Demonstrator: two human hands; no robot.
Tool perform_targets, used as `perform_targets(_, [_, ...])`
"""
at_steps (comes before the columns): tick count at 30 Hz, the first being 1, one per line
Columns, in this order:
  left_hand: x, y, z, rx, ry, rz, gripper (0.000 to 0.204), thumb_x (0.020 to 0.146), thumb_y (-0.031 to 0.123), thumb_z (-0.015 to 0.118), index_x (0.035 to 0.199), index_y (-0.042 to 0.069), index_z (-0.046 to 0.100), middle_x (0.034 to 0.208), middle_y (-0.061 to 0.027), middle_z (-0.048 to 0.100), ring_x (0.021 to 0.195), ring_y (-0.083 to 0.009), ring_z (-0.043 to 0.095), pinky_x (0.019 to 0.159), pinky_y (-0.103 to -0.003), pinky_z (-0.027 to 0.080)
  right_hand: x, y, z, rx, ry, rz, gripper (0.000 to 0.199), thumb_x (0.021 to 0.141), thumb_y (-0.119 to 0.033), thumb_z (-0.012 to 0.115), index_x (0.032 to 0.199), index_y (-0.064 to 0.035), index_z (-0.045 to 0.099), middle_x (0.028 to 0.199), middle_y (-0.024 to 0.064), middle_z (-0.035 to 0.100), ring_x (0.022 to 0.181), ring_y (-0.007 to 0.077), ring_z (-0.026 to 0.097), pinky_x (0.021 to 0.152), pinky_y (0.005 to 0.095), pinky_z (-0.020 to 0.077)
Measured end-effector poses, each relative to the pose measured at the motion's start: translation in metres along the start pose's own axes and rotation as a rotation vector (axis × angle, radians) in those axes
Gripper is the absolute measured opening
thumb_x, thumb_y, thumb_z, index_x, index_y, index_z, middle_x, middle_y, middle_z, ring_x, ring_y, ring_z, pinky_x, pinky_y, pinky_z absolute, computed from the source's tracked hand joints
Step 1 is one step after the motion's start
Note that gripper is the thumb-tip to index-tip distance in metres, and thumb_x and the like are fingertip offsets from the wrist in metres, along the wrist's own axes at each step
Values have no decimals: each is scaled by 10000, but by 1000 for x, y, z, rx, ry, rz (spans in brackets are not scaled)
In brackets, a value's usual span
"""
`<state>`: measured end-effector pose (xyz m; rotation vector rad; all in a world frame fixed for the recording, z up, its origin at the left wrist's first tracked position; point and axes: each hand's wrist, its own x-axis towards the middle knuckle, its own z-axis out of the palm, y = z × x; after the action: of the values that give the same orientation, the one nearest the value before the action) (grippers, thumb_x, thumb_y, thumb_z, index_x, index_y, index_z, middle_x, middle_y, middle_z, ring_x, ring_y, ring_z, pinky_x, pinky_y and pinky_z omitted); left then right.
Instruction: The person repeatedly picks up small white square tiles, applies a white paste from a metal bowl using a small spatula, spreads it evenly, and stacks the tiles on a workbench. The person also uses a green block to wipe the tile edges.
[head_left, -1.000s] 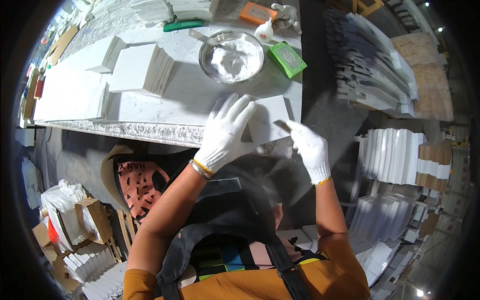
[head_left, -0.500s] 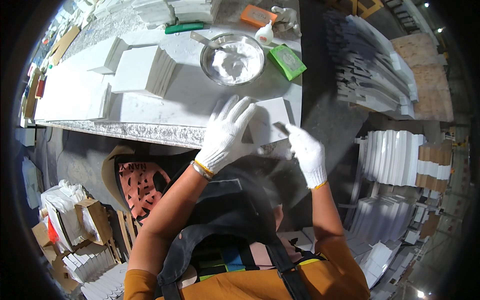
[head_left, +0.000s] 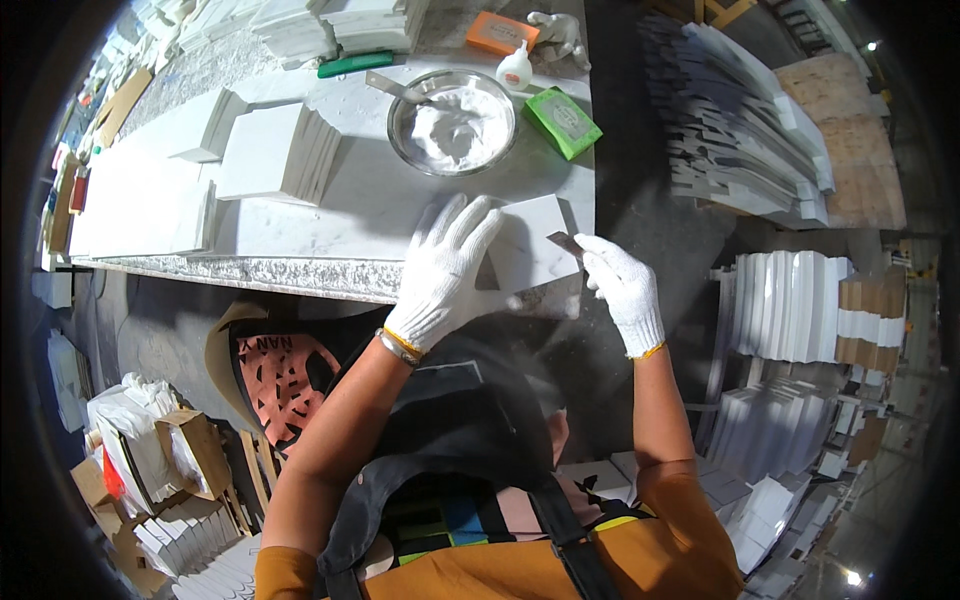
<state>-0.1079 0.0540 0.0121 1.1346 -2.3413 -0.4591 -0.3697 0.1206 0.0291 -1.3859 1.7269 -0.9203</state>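
A white marble tile (head_left: 533,243) lies at the table's near right corner, its near part close to the edge. My left hand (head_left: 447,265), in a white knit glove, lies with fingers stretched out along the tile's left side; its thumb is hard to make out. In my gloved right hand (head_left: 622,287) is a small metal scraper blade (head_left: 565,243), its tip over the tile's right edge. Beyond the tile stands a metal bowl (head_left: 398,150) of white paste (head_left: 455,128), with a flat metal spatula (head_left: 395,88) resting in it.
Right of the bowl are a green box (head_left: 563,123), a white squeeze bottle (head_left: 514,68), an orange box (head_left: 501,33) and a crumpled glove (head_left: 562,38). Stacked white tiles (head_left: 270,150) stand at left, near a green bar (head_left: 355,64). Stone stacks (head_left: 790,305) fill the right side.
The scraper has shifted slightly along the tile's right edge with my right hand. My left fingers have drawn closer together. The whole view has shifted a little.
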Motion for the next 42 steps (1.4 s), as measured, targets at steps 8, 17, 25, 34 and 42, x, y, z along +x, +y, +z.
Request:
perform_targets(8, [-2,2,-2,-22,-42,-53,999,563,388,923,1420,76,518,1506,-150,472,1414,-393,403,1174,-529,307,-24,1,3,-50,-21,-74,259,959,-90,668,1206,-33,719,1087,84,764,727,89,671,629,250,542])
perform_targets(17, [-3,3,-8,-11,-50,-39,965,601,374,916,1425,70,515,1496,-171,482,1398,-391,426,1143,-516,347,-65,-4,17,282,-53,171,326,986,-87,612,1306,-39,654,950,48,730,735,73,640,644,234,532])
perform_targets(25, [-40,45,-52,-598,-238,-302,436,853,297,791,1146,-9,686,978,-134,690,849,-217,678,739,-333,537,-77,-43,62,312,-239,-138,635,899,102,520,1514,-30,439,1292,159,668,987,169,697,855,290,555])
perform_targets(34, [-47,43,-47,-840,-274,-712,220,940,183,704,989,-30,722,856,-61,731,807,-102,657,737,-247,530,-78,-33,55,99,-253,-189,632,926,3,659,1517,-33,436,1081,135,721,844,114,666,810,258,541])
perform_targets(42, [-21,15,-34,-257,117,-229,362,749,239,862,985,37,675,1076,-158,688,928,-295,672,795,-372,543,-62,-8,-7,366,88,191,280,1007,-120,557,1256,-12,626,908,79,730,733,79,657,652,215,510])
